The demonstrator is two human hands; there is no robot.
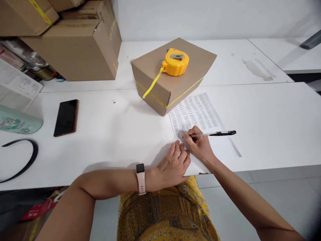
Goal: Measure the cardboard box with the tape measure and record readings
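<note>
My right hand [199,144] is closed round a pen [222,133], its tip on a sheet of paper [192,112] filled with columns of handwriting. The lower part of the sheet is blank. My left hand [175,161] lies palm down at the table's front edge by the paper's left side, fingers stretched out and holding nothing. A smartwatch [140,179] with a pink strap is on the left wrist. Just beyond the paper, and covering its far corner, stands a closed cardboard box [147,72]. On top of it sits a yellow tape measure [175,62] with a yellow wrist strap.
A dark phone [66,117] lies to the left on the white table [112,134]. Farther left are a pale green bottle [21,121], a black headband-like loop [33,155] and a printed sheet [15,83]. Stacked cardboard boxes [75,50] fill the back left.
</note>
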